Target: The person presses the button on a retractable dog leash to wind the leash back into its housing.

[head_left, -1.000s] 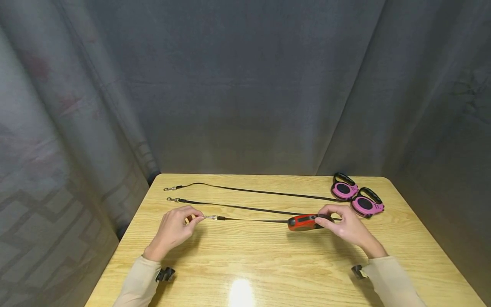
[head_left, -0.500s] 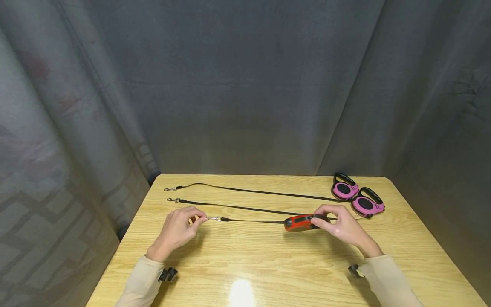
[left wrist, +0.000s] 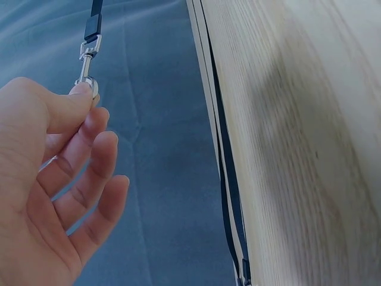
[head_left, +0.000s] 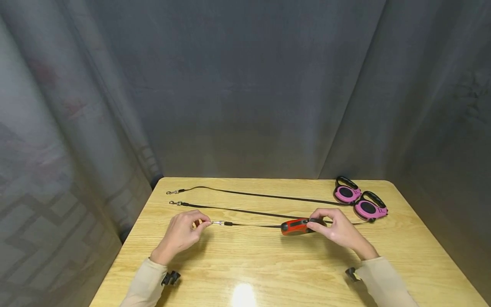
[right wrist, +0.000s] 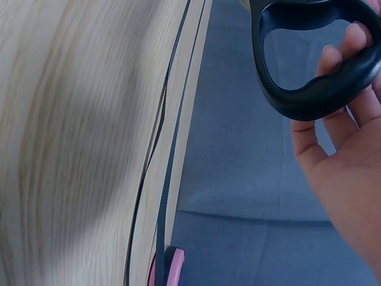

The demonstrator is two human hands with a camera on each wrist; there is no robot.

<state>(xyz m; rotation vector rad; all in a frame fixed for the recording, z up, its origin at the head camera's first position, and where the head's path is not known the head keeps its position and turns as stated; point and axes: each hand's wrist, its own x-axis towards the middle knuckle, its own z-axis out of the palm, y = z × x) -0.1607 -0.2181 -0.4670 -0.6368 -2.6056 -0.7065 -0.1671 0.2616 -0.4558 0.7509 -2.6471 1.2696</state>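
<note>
In the head view my left hand [head_left: 182, 232] pinches the metal snap hook [head_left: 218, 222] at the end of a black leash strap, between thumb and forefinger. The left wrist view shows this hook [left wrist: 88, 62] upright, the other fingers loosely bent below it. My right hand [head_left: 339, 230] holds a red and black retractable dog leash [head_left: 294, 227] by its handle. In the right wrist view, fingers curl through the black loop handle [right wrist: 315, 98]. The short strap [head_left: 255, 225] runs taut from hook to red casing, raised over the table.
Two pink retractable leashes [head_left: 346, 192] lie at the table's [head_left: 245, 264] back right. Their black straps [head_left: 264, 196] stretch left across the wood, ending in snap hooks [head_left: 173, 192] near the left edge. Grey curtains [head_left: 245, 94] hang behind and beside the table.
Both hands have drawn closer together, the left moving right and the right moving left with the red leash. The strap between them has become shorter. The pink leashes stay put.
</note>
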